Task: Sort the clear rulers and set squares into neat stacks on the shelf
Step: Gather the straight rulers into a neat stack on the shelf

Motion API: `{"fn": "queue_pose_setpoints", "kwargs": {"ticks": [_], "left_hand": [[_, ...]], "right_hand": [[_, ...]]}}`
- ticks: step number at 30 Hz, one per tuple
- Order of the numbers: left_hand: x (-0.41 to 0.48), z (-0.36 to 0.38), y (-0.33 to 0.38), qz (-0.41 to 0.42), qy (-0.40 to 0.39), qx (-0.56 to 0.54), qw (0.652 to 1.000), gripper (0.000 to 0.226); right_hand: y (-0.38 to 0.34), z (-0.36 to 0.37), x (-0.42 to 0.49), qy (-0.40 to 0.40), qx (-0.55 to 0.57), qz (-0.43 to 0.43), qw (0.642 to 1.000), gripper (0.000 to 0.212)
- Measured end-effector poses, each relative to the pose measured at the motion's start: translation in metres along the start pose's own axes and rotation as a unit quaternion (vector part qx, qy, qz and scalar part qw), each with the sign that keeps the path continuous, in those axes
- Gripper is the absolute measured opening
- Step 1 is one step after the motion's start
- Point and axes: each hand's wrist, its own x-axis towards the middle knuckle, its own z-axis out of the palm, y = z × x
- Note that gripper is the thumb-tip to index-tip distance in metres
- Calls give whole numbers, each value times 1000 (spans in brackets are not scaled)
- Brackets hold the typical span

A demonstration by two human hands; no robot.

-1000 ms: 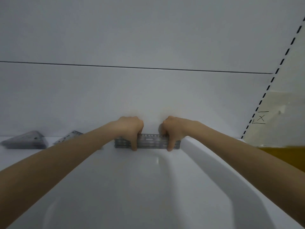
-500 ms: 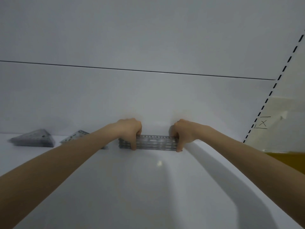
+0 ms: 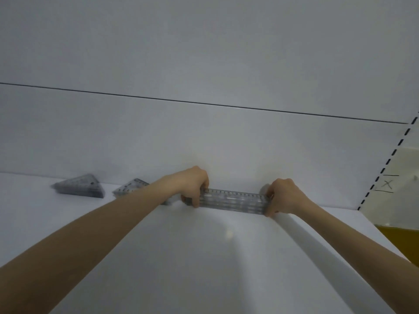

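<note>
- Far left, close to the back panel (image 3: 204, 137): a stack of clear set squares (image 3: 79, 189), flat on the white shelf (image 3: 204, 257), blurred, well apart from both hands.
- Just right of it: a second stack of set squares (image 3: 132, 189), also flat on the shelf, its right part hidden behind the left forearm.
- Left hand (image 3: 192, 186): curled round the left end of the stack of clear rulers (image 3: 233, 200), fingers wrapped down over the near edge, knuckles close to the back panel.
- Centre, far back on the shelf: the stack of clear rulers itself, lying lengthwise from left to right along the foot of the back panel. Printed scale visible on the top ruler, several layers showing at the near edge. Resting on the shelf or raised just off it: cannot tell.
- Right hand (image 3: 285, 198): clasped round the right end of the same stack, fingers curled down over its near corner, thumb out of sight.
- Further right: a dashed row of slots (image 3: 390, 157) running up the panel's right edge. Beyond it, a hand-drawn X mark (image 3: 386, 184) between two short lines on a pale surface.
- Near right: a yellow surface (image 3: 401, 236) below the shelf edge.
</note>
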Motion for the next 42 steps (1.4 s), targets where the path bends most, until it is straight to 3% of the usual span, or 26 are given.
{"fn": "queue_pose_setpoints", "kwargs": {"ticks": [15,20,27,31,35,42], "left_hand": [[-17,-3,-13,-33,14,-58,998,26],[-20,-8,-8,-38,8,-29,999,27],[-23,-9,-3,-51,-10,-9,999,31],[-22,-7,-8,-61,12,19,998,47],[-28,0,-5,-69,27,117,990,57],[-42,-16,11,-45,96,143,984,49]], "right_hand": [[-13,3,13,1,23,21,1000,21],[-15,-2,16,-33,-37,-67,997,34],[-21,-10,21,-85,-83,-88,989,33],[-26,-14,21,-77,-121,-118,983,34],[-25,-9,11,-77,-122,-127,981,34],[-29,-27,0,-16,-114,-98,988,50]]}}
